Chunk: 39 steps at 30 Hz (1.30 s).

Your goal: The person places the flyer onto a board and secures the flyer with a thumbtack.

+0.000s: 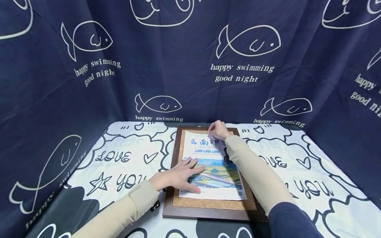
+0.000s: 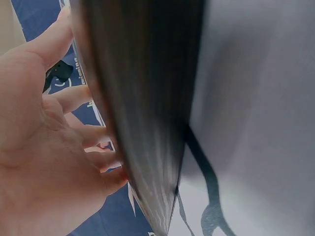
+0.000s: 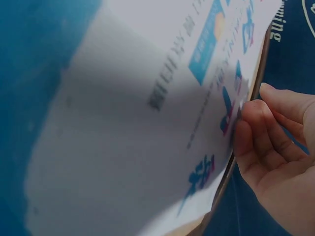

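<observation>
Printed poster, lower-left under left hand

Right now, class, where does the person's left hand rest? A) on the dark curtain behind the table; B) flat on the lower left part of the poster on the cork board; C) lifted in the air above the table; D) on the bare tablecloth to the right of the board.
B: in the head view the left hand lies with fingers spread on the poster, which sits on the cork board.
</observation>
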Motion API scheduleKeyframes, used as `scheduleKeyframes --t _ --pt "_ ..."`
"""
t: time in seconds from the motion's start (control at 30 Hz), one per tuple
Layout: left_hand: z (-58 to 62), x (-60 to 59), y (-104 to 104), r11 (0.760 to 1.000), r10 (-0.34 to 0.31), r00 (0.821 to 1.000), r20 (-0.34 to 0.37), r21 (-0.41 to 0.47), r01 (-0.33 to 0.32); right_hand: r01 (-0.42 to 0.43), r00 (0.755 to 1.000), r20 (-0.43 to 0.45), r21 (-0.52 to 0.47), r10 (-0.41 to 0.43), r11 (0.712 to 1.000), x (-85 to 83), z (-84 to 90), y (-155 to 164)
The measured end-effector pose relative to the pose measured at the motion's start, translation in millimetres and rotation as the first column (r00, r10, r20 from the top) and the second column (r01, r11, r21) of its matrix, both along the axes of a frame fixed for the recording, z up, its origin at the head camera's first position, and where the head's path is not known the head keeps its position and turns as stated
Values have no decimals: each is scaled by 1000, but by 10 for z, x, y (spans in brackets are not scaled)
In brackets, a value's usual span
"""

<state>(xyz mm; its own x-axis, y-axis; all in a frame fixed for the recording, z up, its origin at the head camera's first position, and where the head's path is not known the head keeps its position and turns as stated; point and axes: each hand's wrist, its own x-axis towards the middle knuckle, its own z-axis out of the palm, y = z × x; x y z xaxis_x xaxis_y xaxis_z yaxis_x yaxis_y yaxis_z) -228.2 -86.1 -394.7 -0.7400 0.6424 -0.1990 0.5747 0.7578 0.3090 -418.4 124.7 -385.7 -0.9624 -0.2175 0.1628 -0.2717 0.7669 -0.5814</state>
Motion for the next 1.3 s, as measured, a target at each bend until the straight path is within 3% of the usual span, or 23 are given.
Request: scheduleKeyframes --t 0.53,1.3 --pt "11 8 -4 1000 -4 1000 3 0 4 15 1000 14 72 -16 997 5 -44 -117" --pt "-10 -8 -12 1000 -7 1000 3 3 7 35 993 109 27 -38 999 -35 -8 -127"
